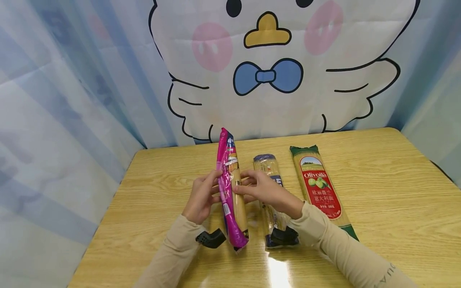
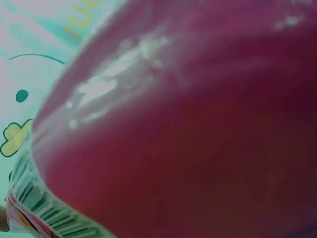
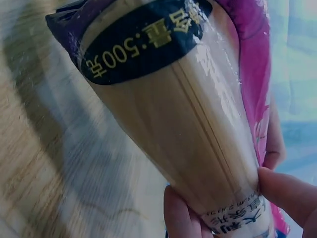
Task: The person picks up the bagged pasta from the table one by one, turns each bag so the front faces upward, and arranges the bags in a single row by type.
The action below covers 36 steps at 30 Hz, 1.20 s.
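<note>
Both hands hold a pack of noodles with a magenta and clear wrapper, raised above the table and tilted. My left hand grips its left side, thumb on the magenta part. From the right, my right hand pinches the pack between thumb and fingers. In the right wrist view the noodle pack shows pale straight strands and a dark label. Magenta wrapper fills most of the left wrist view, hiding the left fingers there.
Under the right hand lies a clear spaghetti pack with blue ends. Right of it, a spaghetti pack with a red label is partly covered by the right sleeve. All are on a wooden table before a printed curtain.
</note>
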{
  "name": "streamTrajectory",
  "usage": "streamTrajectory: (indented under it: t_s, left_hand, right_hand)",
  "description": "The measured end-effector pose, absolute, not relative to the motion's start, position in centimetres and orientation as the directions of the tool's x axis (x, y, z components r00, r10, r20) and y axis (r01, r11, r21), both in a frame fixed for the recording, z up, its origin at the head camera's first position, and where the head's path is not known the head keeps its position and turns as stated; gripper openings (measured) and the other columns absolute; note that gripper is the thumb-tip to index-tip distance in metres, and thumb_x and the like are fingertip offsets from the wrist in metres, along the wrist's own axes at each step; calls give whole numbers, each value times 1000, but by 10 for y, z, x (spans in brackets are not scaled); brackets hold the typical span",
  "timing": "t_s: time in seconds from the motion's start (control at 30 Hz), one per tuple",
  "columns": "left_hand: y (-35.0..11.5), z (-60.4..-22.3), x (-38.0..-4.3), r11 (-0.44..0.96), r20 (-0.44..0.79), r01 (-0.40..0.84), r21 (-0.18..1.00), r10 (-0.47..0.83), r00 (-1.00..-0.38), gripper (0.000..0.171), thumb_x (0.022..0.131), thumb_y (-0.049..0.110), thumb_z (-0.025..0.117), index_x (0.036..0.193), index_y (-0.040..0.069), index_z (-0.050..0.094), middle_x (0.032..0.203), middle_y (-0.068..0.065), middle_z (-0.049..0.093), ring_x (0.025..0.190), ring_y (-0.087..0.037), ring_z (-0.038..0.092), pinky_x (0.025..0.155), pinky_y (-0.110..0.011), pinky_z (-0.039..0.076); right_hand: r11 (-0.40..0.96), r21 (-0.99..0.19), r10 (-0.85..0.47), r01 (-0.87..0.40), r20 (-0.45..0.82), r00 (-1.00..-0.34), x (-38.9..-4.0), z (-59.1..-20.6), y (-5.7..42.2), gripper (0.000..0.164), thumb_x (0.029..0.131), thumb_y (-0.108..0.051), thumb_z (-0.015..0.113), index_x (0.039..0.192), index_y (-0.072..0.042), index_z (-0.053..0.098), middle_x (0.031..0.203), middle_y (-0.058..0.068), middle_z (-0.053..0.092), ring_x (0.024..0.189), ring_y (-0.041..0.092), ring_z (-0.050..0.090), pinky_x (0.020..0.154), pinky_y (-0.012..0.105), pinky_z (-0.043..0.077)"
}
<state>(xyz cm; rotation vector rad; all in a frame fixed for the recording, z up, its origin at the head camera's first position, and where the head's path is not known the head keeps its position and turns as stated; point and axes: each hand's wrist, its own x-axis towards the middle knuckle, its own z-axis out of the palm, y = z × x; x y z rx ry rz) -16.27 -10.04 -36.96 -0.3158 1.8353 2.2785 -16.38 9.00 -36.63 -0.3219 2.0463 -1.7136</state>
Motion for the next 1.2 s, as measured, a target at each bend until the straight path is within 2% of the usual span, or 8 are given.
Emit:
streamTrajectory:
  t_s: [0.17, 0.4, 0.6, 0.7, 0.83, 0.97, 1.2]
  left_hand:
    - [-101, -373, -163, -214, -277, -284, 935, 61, -959, 51, 94, 31, 63, 127, -7, 57, 108, -12, 67, 81, -15, 70, 68, -29, 62]
    - [-102, -376, -162, -194, -263, -278, 941, 102, -959, 52, 96, 35, 61, 131, -3, 57, 113, -12, 66, 84, -14, 70, 68, -27, 61]
    - [-106, -375, -160, -80, -245, -250, 965, 75, -967, 56, 94, 44, 64, 132, 3, 60, 125, -14, 63, 99, -18, 68, 77, -31, 60]
    - [-110, -373, -156, -29, -180, -181, 983, 39, -983, 49, 94, 40, 67, 128, 6, 63, 127, -13, 62, 106, -23, 66, 82, -35, 60]
    - [-113, -366, -150, -23, -93, -93, 995, 10, -996, 41, 95, 28, 68, 128, 5, 62, 125, -15, 63, 106, -23, 66, 83, -39, 61]
    - [-110, -358, -146, -5, -79, -79, 997, -2, -997, 40, 94, 21, 69, 130, 5, 61, 124, -16, 64, 103, -23, 67, 78, -39, 62]
    - [-104, -353, -141, 20, -90, -90, 996, -10, -996, 45, 92, 19, 72, 133, 8, 59, 126, -17, 65, 99, -25, 69, 71, -39, 62]
  right_hand:
    - [181, -974, -412, 138, -202, -889, -164, -368, 89, 69, 92, -19, 71, 144, 10, 36, 124, 25, 56, 95, 25, 66, 81, 38, 61]
    - [159, -975, -371, 157, -207, -905, -162, -365, 85, 64, 91, -14, 73, 140, 9, 39, 122, 23, 57, 95, 25, 65, 78, 37, 61]
    - [176, -972, -342, 156, -209, -916, -161, -361, 85, 63, 90, -12, 73, 138, 8, 39, 127, 26, 54, 98, 27, 65, 77, 37, 62]
    - [194, -971, -327, 140, -198, -924, -161, -361, 86, 64, 89, -12, 73, 139, 8, 39, 129, 26, 52, 100, 28, 63, 76, 36, 61]
    - [215, -969, -306, 117, -181, -935, -161, -360, 87, 64, 88, -12, 74, 138, 9, 40, 127, 25, 51, 97, 27, 61, 74, 35, 61]
    - [229, -969, -300, 91, -159, -941, -160, -359, 87, 63, 88, -12, 74, 137, 10, 40, 126, 25, 52, 95, 25, 61, 72, 34, 61]
    - [277, -960, -300, 47, -132, -945, -158, -356, 84, 56, 88, -11, 75, 132, 7, 45, 121, 22, 56, 89, 23, 64, 69, 33, 61]
